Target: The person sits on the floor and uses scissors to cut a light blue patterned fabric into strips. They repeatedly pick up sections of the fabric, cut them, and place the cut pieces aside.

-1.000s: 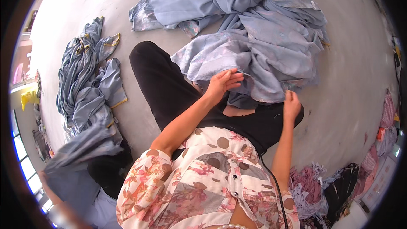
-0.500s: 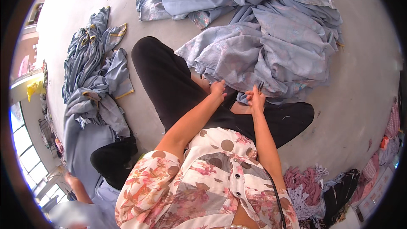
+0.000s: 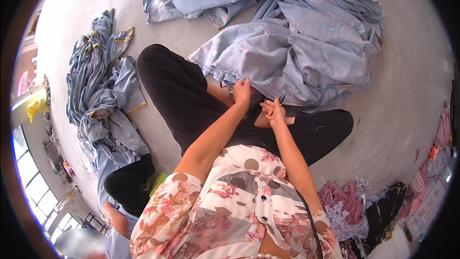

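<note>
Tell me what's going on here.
A person sits on the concrete floor with legs folded, working at a big heap of pale blue cloth. The left hand pinches the near edge of the cloth, and the right hand is beside it over the lap, fingers curled at the same edge. A second pile of blue cloth lies to the person's left, and pink scraps lie to the right.

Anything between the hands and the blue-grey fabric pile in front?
Nothing visible. The left hand already grips the near edge of the blue-grey fabric; the right hand sits right beside it at the same edge, over the black trousers.
</note>
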`<state>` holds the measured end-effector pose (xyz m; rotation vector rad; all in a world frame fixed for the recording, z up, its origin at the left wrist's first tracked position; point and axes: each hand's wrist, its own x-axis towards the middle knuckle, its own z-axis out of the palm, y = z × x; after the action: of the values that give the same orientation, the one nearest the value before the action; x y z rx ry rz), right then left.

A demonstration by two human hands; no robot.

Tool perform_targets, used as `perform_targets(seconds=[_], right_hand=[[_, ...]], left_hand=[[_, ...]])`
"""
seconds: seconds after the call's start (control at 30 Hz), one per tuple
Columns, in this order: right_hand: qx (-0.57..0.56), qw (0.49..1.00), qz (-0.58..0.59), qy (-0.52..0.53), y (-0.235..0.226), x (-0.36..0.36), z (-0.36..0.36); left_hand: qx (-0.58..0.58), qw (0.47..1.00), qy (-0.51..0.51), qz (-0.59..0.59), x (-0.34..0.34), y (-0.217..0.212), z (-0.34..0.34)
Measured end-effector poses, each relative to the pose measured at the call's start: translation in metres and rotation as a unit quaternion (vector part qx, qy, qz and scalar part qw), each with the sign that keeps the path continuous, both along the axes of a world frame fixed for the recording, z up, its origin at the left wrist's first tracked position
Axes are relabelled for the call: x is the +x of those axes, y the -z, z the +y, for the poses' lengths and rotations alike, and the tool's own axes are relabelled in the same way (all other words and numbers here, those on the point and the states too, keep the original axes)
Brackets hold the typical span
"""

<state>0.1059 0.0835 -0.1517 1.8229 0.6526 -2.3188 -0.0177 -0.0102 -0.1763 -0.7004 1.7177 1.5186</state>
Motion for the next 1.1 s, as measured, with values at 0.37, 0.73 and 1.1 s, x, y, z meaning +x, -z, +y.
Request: perform_targets(seconds=[0.37,0.73,1.1], right_hand=[[0.073,0.969,0.127,0.200,-0.031,-0.036,0.011],[0.270,0.937,0.186,0.119,-0.104,-0.020,0.030],[0.469,0.845,0.106,-0.233,-0.135,-0.006,0.059]], left_hand=[[0.244,0.963,-0.091,-0.076,-0.024,-0.083,0.009],[0.379,0.914,0.087,-0.113,-0.024,-0.121,0.021],[0.329,0.936,0.079,-0.096,-0.028,-0.126,0.037]])
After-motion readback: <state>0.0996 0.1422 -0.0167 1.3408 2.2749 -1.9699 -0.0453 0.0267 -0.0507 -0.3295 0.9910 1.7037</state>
